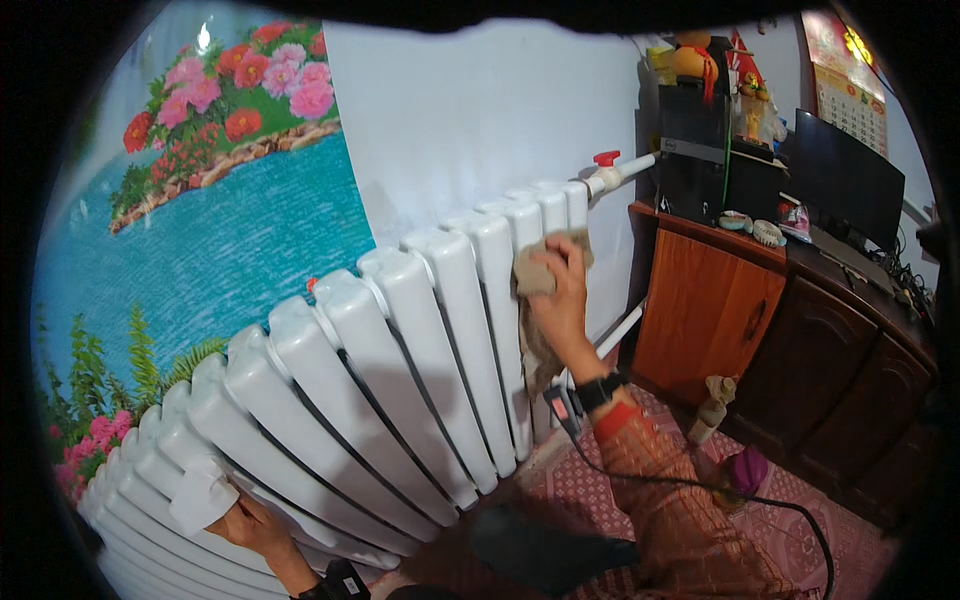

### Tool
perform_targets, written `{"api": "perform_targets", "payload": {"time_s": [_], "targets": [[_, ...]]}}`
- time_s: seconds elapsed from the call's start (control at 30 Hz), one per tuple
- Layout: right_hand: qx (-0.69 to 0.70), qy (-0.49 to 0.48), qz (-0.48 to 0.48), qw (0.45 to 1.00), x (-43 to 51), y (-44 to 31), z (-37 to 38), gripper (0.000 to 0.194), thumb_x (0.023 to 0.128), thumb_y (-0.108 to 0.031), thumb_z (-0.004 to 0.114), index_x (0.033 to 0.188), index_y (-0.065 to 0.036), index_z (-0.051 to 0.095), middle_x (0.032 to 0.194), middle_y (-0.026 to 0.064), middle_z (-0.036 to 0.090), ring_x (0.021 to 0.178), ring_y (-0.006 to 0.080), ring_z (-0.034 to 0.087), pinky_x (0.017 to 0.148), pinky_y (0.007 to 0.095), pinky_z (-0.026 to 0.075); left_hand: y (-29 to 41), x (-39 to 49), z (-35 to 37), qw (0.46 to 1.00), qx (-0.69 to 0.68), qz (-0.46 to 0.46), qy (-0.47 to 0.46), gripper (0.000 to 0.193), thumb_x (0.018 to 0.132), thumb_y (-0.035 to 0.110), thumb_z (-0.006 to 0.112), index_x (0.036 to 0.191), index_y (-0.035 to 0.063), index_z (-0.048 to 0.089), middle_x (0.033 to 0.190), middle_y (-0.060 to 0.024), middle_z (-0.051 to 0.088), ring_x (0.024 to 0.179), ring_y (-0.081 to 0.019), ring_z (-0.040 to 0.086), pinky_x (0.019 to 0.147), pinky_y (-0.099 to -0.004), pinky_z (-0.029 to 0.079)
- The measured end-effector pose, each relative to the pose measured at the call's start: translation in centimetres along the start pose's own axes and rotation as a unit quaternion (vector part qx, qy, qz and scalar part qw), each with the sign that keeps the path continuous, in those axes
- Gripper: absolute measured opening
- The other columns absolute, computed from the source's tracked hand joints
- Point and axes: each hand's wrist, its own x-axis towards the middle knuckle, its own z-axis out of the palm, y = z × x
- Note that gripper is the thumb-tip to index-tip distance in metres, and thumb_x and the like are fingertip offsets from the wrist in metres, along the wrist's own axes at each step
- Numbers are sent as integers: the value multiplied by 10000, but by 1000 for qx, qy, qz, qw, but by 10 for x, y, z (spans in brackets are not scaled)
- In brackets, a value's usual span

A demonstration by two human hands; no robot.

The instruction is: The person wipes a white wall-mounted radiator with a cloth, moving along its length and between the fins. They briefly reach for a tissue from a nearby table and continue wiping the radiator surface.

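A white sectional radiator (442, 277) runs along the wall from lower left to upper centre. My right hand (564, 300) holds a grey-brown cloth (536, 271) against the front of the sections near its far end, and part of the cloth hangs below the fingers. At the lower left, my left hand (255, 525) grips a folded white paper or cloth (201, 495) at the radiator's front. Both wrists wear black straps with small devices, and a cable trails from the right one.
A red-handled valve (609, 171) joins the radiator's upper pipe. Right of it stand a wooden cabinet (701, 300), a black computer tower (686, 157) and a monitor (847, 180). A bottle (711, 412) and a purple object (748, 471) are on the patterned floor.
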Motion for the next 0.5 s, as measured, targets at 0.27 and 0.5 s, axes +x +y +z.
{"api": "perform_targets", "payload": {"time_s": [0.27, 0.5], "targets": [[-12, -34, 19, 999, -55, 22, -2, 422, 700, 136, 557, 1090, -20, 524, 1301, 173, 466, 1211, 379, 466, 1038, 384, 378, -8, -4, 4, 999, 11, 4, 35, 184, 899, -18, 611, 1059, -72, 682, 1008, -187, 683, 896, -326, 562, 772, -377, 469], [-87, -38, 130, 987, -210, 73, -2, 450, 716, 116, 595, 1137, -1, 488, 1215, 186, 494, 1155, 398, 479, 1024, 402, 379, -7, -4, 3, 999, 8, 0, 34, 181, 892, 1, 634, 1056, -51, 691, 1007, -187, 670, 941, -318, 542, 810, -391, 451]]}}
